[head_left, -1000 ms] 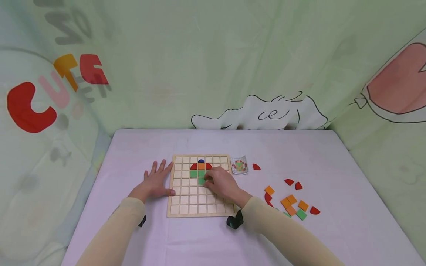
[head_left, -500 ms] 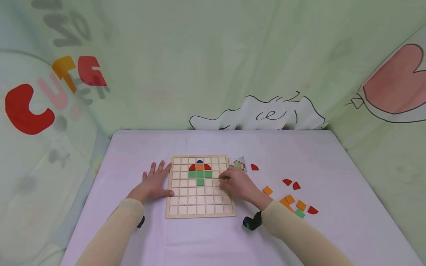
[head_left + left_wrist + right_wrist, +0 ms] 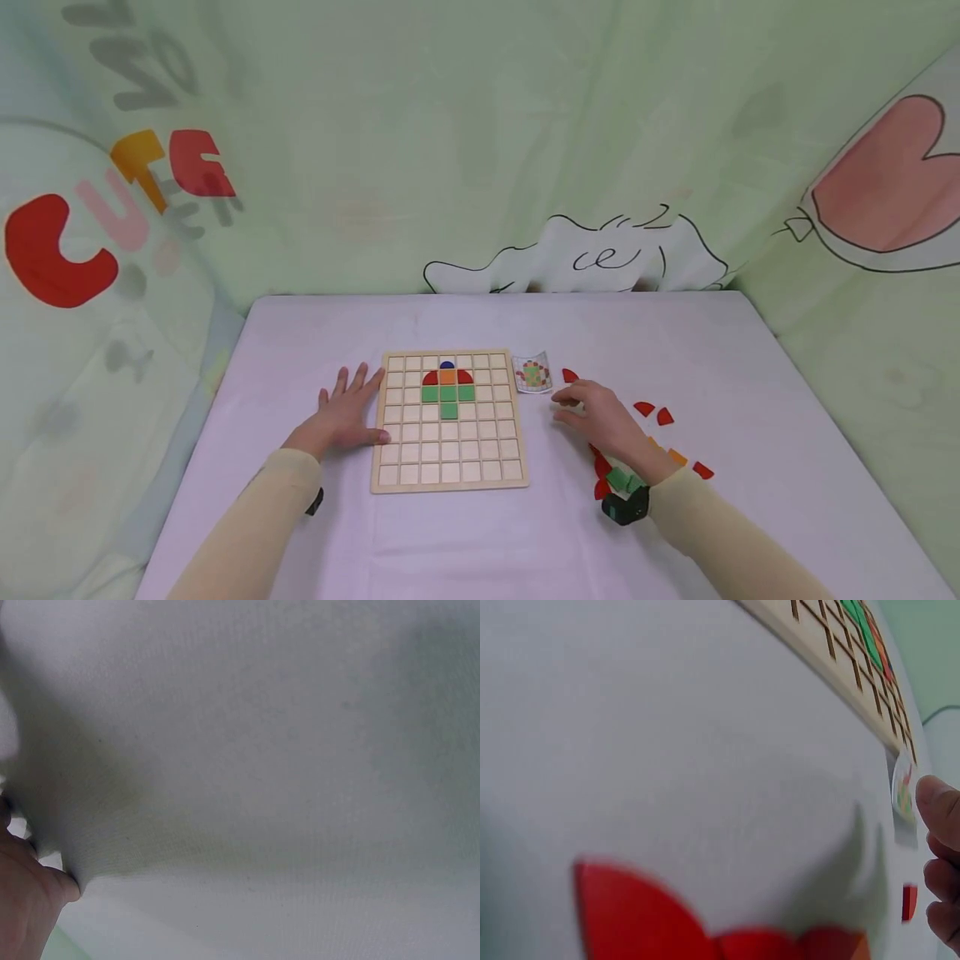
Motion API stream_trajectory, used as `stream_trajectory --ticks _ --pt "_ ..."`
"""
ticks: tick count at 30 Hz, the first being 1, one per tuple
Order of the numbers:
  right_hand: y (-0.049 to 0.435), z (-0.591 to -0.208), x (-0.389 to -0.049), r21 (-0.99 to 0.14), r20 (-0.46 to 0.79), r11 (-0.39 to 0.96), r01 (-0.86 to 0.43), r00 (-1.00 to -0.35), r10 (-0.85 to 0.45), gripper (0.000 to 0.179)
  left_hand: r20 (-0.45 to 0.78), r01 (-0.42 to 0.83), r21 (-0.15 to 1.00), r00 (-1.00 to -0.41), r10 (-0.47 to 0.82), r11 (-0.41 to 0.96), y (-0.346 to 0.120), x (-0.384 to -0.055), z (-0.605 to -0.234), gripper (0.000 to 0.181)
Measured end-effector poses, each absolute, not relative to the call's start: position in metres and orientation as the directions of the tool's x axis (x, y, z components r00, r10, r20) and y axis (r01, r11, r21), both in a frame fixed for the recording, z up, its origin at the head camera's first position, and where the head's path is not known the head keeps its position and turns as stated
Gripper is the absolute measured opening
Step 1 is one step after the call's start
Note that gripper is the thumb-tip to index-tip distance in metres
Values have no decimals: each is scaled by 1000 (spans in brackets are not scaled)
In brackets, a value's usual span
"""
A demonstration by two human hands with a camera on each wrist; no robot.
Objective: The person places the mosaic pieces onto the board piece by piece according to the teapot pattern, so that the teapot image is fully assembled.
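handling loose tiles [image 3: 618,480]: judged light, stiff, smooth; pinch by opposite edges.
tile position: on the worktop [image 3: 435,550], right of the board [image 3: 449,451], partly hidden by the right arm [image 3: 723,533].
right grip [image 3: 607,423]: thumb and fingers apart, nothing seen between.
left grip [image 3: 347,417]: fingers spread, touching the board's left edge.
change since the earlier frame: right grip, then over the board's right edge, now beyond the card [image 3: 532,372]; set tiles [image 3: 447,393] unchanged.
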State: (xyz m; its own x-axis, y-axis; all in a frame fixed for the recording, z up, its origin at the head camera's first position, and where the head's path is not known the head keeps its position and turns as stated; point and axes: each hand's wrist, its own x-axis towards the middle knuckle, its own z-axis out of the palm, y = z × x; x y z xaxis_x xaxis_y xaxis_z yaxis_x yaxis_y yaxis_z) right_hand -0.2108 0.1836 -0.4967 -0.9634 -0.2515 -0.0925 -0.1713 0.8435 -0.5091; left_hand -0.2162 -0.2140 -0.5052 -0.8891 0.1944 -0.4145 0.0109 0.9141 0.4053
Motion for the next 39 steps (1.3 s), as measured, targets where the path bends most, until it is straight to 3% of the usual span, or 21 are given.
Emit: stream_trajectory --ticks 19,39 --pt "254 -508 -187 -524 -111 849 -73 -982 -154 29 -411 31 405 -887 212 914 -216 -218 -507 113" --pt "262 -514 -190 -520 -138 838 -164 -953 -271 31 -407 24 426 -888 215 905 -216 -217 -506 114"
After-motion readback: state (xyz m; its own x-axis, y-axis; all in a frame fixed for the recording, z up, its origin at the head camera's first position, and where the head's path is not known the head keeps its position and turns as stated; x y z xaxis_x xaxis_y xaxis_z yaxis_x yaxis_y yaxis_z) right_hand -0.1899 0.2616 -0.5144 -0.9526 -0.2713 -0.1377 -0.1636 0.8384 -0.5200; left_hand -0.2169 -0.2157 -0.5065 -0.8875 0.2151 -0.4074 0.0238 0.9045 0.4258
